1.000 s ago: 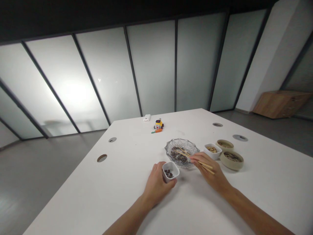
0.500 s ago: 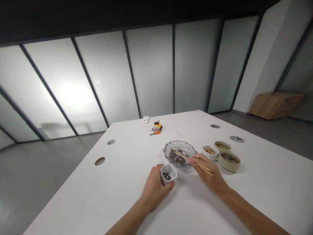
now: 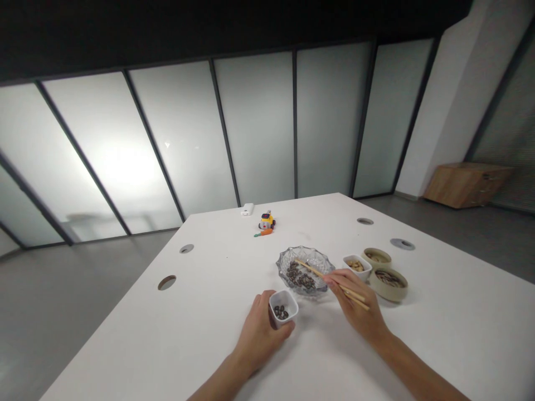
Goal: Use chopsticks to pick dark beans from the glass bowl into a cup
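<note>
Both hands are busy, and we have the left hand (image 3: 261, 327) wrapped round the white square cup (image 3: 291, 305), fingers and thumb gripping its sides. Inside it we spot a small cluster of dark beans (image 3: 281, 312); whether the cup's base meets the white table (image 3: 200, 328), we can't tell. Across to the right hand (image 3: 355, 298), closed on the wooden chopsticks (image 3: 312, 270), and look where they point: tips inside the scalloped glass bowl (image 3: 316, 257), over the heap of brown beans (image 3: 300, 275)! Are they pinching one? Too small for us to call. The glass bowl sits just beyond the cup, between the two hands.

Off to the right we have a tight trio: the white dish (image 3: 364, 273) with tan pieces, the far beige bowl (image 3: 383, 262) and the near beige bowl (image 3: 388, 292), loaded with dark seeds. Further up the table we pick out the yellow toy vehicle (image 3: 267, 221), with the orange-and-green toy (image 3: 264, 233) lying just in front of it.
</note>
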Demonstrator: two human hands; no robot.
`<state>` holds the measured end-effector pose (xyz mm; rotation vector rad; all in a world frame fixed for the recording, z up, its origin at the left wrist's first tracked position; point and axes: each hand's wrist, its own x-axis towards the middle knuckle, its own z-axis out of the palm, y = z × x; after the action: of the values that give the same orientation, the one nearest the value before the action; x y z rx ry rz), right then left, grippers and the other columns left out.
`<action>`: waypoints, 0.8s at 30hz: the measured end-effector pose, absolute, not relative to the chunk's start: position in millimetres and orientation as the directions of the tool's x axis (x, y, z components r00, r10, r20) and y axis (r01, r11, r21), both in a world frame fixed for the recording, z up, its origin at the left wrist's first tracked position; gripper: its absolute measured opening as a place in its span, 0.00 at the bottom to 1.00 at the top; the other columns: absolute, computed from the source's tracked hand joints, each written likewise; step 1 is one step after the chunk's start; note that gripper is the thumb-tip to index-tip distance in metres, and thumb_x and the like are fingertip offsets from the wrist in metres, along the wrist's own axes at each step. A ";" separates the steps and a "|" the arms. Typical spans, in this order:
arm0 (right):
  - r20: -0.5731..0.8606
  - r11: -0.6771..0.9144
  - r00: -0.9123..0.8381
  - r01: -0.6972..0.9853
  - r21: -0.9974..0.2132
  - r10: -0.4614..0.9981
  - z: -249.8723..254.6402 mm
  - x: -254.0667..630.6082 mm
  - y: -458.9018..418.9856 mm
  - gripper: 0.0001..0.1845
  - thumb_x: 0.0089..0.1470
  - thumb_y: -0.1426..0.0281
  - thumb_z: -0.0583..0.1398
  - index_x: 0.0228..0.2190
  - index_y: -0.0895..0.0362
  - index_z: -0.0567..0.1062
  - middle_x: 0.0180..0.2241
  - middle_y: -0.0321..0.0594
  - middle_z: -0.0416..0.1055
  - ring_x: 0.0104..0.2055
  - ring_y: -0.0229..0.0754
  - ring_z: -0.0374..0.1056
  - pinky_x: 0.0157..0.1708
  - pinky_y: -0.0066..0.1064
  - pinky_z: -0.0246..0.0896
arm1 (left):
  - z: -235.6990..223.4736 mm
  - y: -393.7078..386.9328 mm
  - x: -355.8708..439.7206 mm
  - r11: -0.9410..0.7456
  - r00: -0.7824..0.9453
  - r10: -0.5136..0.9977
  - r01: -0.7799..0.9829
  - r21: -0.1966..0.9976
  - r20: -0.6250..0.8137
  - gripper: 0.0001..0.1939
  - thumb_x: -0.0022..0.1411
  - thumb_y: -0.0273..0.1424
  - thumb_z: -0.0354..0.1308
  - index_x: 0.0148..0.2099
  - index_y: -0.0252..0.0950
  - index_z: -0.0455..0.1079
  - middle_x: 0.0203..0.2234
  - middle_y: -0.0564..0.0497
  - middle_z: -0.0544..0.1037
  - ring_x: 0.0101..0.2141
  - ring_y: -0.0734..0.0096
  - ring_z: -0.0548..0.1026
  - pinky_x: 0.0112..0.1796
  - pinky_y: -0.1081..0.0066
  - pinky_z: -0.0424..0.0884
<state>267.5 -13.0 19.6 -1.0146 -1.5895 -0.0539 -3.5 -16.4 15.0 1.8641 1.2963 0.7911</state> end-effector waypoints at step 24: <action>0.803 0.627 0.033 0.605 -0.490 0.595 20.1 261.6 -12.1 0.15 0.73 0.61 0.61 0.39 0.51 0.86 0.37 0.44 0.83 0.39 0.47 0.81 0.39 0.36 0.79 | 17.7 -16.7 -1.0 -0.245 0.302 0.949 0.532 0.811 0.088 0.21 0.58 0.32 0.67 0.54 0.40 0.73 0.48 0.46 0.78 0.51 0.55 0.75 0.52 0.63 0.69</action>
<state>261.6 -12.1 20.1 -1.0110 -1.6285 -0.0108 -1.0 -16.7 17.7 1.8917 1.3182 0.7828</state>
